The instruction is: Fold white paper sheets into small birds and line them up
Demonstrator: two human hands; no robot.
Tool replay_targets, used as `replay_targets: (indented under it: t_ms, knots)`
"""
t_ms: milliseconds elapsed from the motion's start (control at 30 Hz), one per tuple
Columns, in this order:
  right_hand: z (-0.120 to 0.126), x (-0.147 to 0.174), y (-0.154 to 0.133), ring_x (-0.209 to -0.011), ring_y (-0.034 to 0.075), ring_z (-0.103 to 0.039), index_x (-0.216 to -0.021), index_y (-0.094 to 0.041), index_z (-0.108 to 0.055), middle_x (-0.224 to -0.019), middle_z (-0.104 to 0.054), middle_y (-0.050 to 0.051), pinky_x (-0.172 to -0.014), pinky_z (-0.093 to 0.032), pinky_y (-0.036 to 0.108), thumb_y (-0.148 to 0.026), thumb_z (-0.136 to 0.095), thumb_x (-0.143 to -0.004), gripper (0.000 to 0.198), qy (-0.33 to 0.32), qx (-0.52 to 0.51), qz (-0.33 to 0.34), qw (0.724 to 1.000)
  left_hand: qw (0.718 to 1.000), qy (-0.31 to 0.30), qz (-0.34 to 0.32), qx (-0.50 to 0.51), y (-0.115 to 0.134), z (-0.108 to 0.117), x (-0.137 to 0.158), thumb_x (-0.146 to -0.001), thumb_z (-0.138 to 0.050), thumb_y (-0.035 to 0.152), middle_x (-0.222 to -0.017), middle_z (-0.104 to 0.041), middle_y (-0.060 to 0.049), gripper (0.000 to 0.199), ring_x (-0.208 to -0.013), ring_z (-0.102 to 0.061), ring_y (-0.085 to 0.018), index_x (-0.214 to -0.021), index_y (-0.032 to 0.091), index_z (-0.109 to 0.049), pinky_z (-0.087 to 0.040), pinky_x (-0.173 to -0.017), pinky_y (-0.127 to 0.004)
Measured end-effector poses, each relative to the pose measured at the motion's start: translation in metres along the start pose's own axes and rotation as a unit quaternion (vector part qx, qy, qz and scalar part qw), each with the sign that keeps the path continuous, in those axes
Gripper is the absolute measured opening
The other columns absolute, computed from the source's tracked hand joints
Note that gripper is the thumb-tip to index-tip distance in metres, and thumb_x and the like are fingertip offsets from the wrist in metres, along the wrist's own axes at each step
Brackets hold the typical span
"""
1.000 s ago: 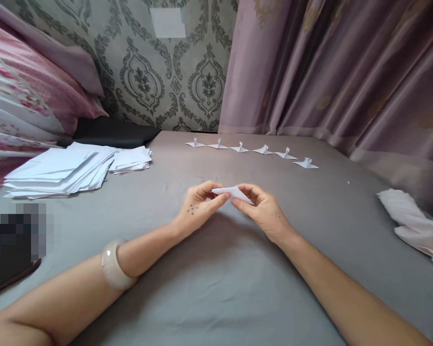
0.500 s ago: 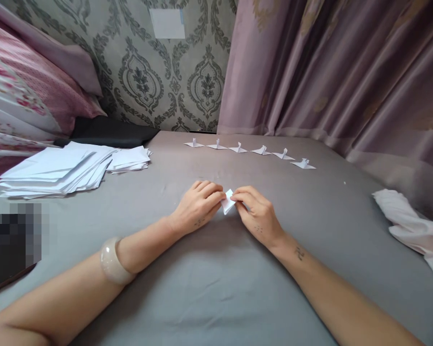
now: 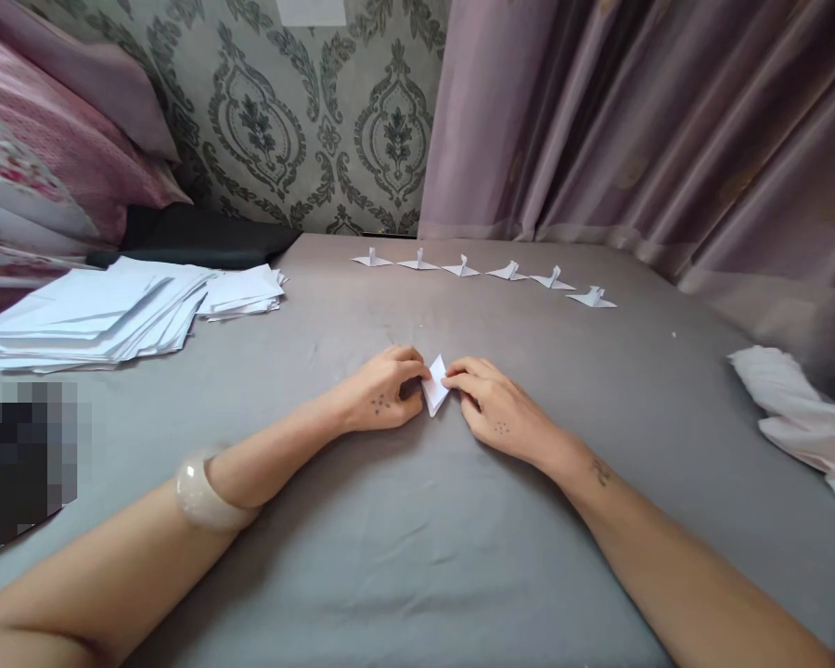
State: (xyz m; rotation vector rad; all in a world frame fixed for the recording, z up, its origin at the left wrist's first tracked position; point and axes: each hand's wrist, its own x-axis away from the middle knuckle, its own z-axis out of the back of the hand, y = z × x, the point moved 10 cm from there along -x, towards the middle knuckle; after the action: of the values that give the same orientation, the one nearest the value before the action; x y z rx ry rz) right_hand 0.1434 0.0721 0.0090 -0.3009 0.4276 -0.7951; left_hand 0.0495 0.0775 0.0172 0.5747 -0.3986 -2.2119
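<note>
A small piece of white folded paper (image 3: 435, 386), diamond-shaped, is held between my two hands near the middle of the view. My left hand (image 3: 388, 388) pinches its left corner between thumb and fingers. On the other side, my right hand (image 3: 499, 406) grips the right corner with its fingertips. The paper's top and bottom points show between the hands; its side corners are partly covered by my fingers. Beyond the hands, several white folded paper figures (image 3: 510, 272) stand in a row, each with flat wings and an upright middle.
A large stack of white paper sheets (image 3: 76, 311) lies at the left, with a smaller paper stack (image 3: 242, 289) beside it. A dark blurred object (image 3: 18, 464) sits at the left edge. White cloth (image 3: 800, 408) lies at the right. Curtains (image 3: 563, 121) hang behind the grey-covered surface (image 3: 417, 575).
The folded paper has turned from a slanted pose to an upright diamond. My left hand's fingers have shifted, with the thumb now lower. The view has tilted slightly downward.
</note>
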Motion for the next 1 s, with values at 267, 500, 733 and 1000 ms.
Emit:
replay_targets:
  t_ms: [267, 500, 733, 1000]
  knots:
    - [0.006, 0.002, 0.005, -0.098, 0.022, -0.059, -0.096, -0.024, -0.067, -0.108, -0.066, 0.004, -0.08, -0.048, 0.036, -0.021, -0.054, -0.083, 0.018, 0.024, -0.013, -0.065, 0.997, 0.992, -0.019, 0.069, 0.109, -0.017, 0.002, -0.003, -0.082, -0.055, 0.023, -0.099, -0.062, -0.008, 0.021, -0.079, -0.059, -0.015, -0.095, 0.018, -0.071, -0.046, -0.073, -0.027]
    - [0.005, -0.004, 0.019, -0.095, 0.02, -0.059, -0.081, -0.022, -0.067, -0.102, -0.066, 0.004, -0.083, -0.045, 0.035, -0.024, -0.049, -0.089, 0.02, 0.055, -0.053, -0.114, 0.991, 0.98, 0.015, 0.123, 0.153, -0.037, -0.005, -0.004, -0.084, -0.054, 0.027, -0.091, -0.061, -0.006, 0.017, -0.075, -0.057, -0.014, -0.084, 0.017, -0.068, -0.045, -0.069, -0.026]
    - [0.002, -0.011, 0.031, -0.093, 0.019, -0.06, -0.072, -0.021, -0.067, -0.1, -0.065, 0.005, -0.082, -0.046, 0.034, -0.025, -0.054, -0.085, 0.019, 0.054, -0.09, -0.165, 0.981, 0.975, 0.024, 0.17, 0.138, -0.042, -0.006, -0.004, -0.084, -0.055, 0.033, -0.09, -0.06, -0.006, 0.022, -0.072, -0.056, -0.014, -0.077, 0.016, -0.067, -0.045, -0.068, -0.029]
    - [0.001, -0.012, 0.037, -0.086, 0.016, -0.06, -0.066, -0.02, -0.066, -0.102, -0.063, 0.005, -0.082, -0.045, 0.032, -0.026, -0.058, -0.082, 0.019, 0.06, -0.113, -0.202, 0.971, 0.974, 0.022, 0.178, 0.137, -0.045, -0.011, -0.005, -0.083, -0.056, 0.029, -0.089, -0.056, -0.005, 0.017, -0.077, -0.054, -0.015, -0.077, 0.015, -0.064, -0.044, -0.07, -0.029]
